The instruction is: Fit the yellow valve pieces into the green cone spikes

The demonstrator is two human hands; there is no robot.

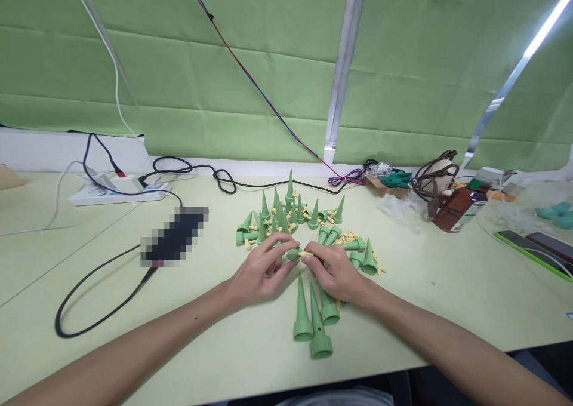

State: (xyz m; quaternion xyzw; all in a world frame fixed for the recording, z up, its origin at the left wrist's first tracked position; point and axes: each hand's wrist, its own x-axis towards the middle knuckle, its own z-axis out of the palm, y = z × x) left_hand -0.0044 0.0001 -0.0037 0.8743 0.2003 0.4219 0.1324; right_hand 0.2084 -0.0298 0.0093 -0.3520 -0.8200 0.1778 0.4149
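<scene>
My left hand is closed around a green plastic spike, whose wide end points right. Between its thumb and fingers, my right hand pinches a small yellow peg. The peg's tip is at the spike's end; whether it is inserted cannot be told. Several loose green cone spikes lie near the right wrist. Behind the hands stands a cluster of green spikes with yellow pieces among them. Beside the right hand, a pile of small yellow pegs is partly covered by more spikes.
A power strip and a pixelated dark device with a black cable lie left. At right are a red-brown bottle, a clear plastic bag and phones. A black cord runs along the back wall.
</scene>
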